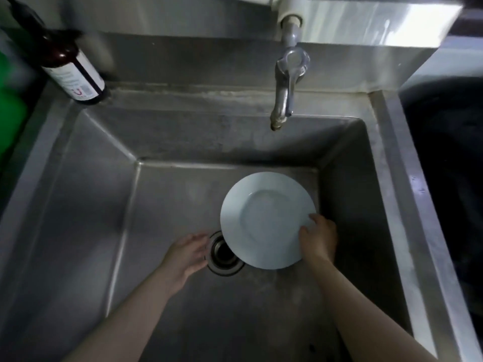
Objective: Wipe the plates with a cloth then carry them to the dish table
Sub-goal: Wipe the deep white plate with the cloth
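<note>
The right hand (317,240) pinched the plate's (266,220) rim alone, the left hand (189,253) slack and empty, so the plate risked slipping into the sink (91,205).

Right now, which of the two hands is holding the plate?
The right hand: its fingers grip the plate's lower right rim. The left hand holds nothing and hovers open beside the drain.
</note>
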Demonstrator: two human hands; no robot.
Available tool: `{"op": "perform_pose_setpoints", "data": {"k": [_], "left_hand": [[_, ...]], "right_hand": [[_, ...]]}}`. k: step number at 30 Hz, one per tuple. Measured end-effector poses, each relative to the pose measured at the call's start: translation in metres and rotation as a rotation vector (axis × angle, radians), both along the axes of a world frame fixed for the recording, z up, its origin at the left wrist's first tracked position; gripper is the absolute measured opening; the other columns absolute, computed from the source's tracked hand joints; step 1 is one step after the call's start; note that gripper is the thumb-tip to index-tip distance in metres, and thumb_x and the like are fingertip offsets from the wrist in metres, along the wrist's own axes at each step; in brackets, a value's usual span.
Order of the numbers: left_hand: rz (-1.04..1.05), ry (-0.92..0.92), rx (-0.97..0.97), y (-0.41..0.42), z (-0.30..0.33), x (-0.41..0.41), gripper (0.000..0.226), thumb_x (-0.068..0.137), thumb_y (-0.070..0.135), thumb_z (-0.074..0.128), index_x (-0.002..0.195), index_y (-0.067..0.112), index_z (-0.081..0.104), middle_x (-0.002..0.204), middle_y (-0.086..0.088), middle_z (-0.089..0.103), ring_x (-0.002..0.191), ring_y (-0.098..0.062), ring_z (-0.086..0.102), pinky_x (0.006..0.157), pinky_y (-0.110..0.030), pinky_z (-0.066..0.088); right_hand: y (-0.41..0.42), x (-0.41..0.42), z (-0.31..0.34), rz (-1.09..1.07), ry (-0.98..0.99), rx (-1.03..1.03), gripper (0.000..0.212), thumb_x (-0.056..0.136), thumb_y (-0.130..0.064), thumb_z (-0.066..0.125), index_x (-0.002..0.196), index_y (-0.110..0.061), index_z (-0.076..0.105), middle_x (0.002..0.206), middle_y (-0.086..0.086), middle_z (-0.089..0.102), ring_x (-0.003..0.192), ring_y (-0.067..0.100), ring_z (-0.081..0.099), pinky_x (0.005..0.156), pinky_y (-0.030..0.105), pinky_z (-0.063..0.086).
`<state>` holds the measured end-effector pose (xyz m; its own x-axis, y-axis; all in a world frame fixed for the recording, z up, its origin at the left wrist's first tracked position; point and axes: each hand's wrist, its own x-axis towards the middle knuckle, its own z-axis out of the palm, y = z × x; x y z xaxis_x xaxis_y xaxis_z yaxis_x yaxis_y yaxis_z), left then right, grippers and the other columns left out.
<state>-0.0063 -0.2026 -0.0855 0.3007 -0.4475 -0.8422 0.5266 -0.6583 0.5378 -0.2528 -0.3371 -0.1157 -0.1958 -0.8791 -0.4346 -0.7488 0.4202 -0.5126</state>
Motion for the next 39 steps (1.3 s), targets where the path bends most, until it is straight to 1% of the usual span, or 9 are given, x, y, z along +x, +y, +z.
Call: {"op": "perform_pose_setpoints", "data": {"k": [2,5,8,10,13,18,31,34,39], "left_hand": [[-0.096,-0.028,0.015,-0.013,-0.014,-0.006,0.021,0.095,0.015,0.058,0.115,0.017,0.06,0.108,-0.005,0.066,0.098,-0.02,0.061,0.082,-0.034,0.048],[-0.213,-0.052,0.01,-0.03,-0.029,-0.014,0.02,0.091,0.021,0.064,0.11,0.024,0.063,0.106,0.004,0.068,0.099,-0.015,0.063,0.075,-0.031,0.048],[-0.237,-0.139,0.005,-0.041,-0.041,-0.017,0.021,0.079,0.019,0.072,0.098,0.022,0.064,0.094,0.001,0.07,0.085,-0.015,0.066,0.071,-0.032,0.053],[-0.228,-0.23,0.007,-0.044,-0.048,-0.018,0.014,0.084,0.01,0.067,0.096,0.015,0.061,0.092,-0.008,0.068,0.076,-0.019,0.064,0.074,-0.039,0.057],[-0.241,-0.261,-0.003,-0.046,-0.056,-0.017,0.012,0.088,0.005,0.066,0.095,0.011,0.057,0.091,-0.012,0.066,0.076,-0.022,0.063,0.075,-0.038,0.057],[-0.269,-0.237,-0.029,-0.051,-0.061,-0.022,0.009,0.09,0.003,0.064,0.094,0.009,0.059,0.094,-0.007,0.067,0.087,-0.02,0.067,0.062,-0.022,0.055],[-0.31,-0.436,-0.111,-0.026,-0.044,-0.01,0.017,0.086,0.001,0.063,0.091,0.016,0.057,0.093,-0.009,0.066,0.084,-0.025,0.068,0.064,-0.035,0.06],[-0.31,-0.52,-0.173,-0.01,-0.025,0.002,0.018,0.085,-0.001,0.062,0.089,0.016,0.057,0.087,-0.009,0.07,0.077,-0.027,0.068,0.066,-0.039,0.059],[-0.232,-0.574,-0.282,0.035,0.018,0.017,0.028,0.087,-0.004,0.06,0.086,0.023,0.056,0.08,0.011,0.073,0.074,-0.01,0.07,0.063,-0.028,0.058]], "right_hand": [[-0.011,0.003,-0.005,0.076,0.081,-0.049,0.051,0.088,-0.027,0.064,0.136,-0.024,0.045,0.144,0.005,0.037,0.13,0.03,0.04,0.102,0.046,0.04],[-0.023,0.004,-0.015,0.143,0.104,-0.047,0.068,0.084,-0.032,0.068,0.142,-0.021,0.035,0.146,0.007,0.033,0.133,0.033,0.034,0.104,0.048,0.038],[-0.029,0.006,-0.023,0.174,0.133,-0.013,0.08,0.081,-0.037,0.072,0.146,-0.018,0.028,0.145,0.01,0.032,0.132,0.035,0.033,0.104,0.049,0.038],[-0.031,0.009,-0.026,0.182,0.165,-0.004,0.083,0.08,-0.038,0.072,0.146,-0.017,0.027,0.144,0.011,0.032,0.13,0.036,0.034,0.102,0.05,0.04],[-0.033,0.009,-0.028,0.171,0.164,0.001,0.081,0.081,-0.032,0.073,0.146,-0.013,0.028,0.142,0.012,0.03,0.129,0.036,0.033,0.102,0.051,0.041],[-0.041,0.01,-0.028,0.135,0.132,0.019,0.071,0.081,-0.02,0.073,0.141,-0.011,0.036,0.138,0.014,0.031,0.126,0.036,0.033,0.102,0.049,0.04],[-0.022,0.018,0.012,0.044,0.026,-0.08,0.073,0.07,-0.024,0.08,0.13,-0.016,0.041,0.131,0.007,0.044,0.117,0.032,0.05,0.094,0.045,0.046],[-0.004,0.025,0.033,0.02,-0.091,-0.166,0.066,0.072,-0.021,0.078,0.126,-0.017,0.04,0.119,0.002,0.053,0.107,0.027,0.055,0.082,0.039,0.047],[0.039,0.036,0.082,0.013,-0.241,-0.288,0.061,0.07,-0.021,0.081,0.106,-0.032,0.033,0.095,-0.017,0.045,0.089,0.011,0.051,0.071,0.027,0.043]]}}
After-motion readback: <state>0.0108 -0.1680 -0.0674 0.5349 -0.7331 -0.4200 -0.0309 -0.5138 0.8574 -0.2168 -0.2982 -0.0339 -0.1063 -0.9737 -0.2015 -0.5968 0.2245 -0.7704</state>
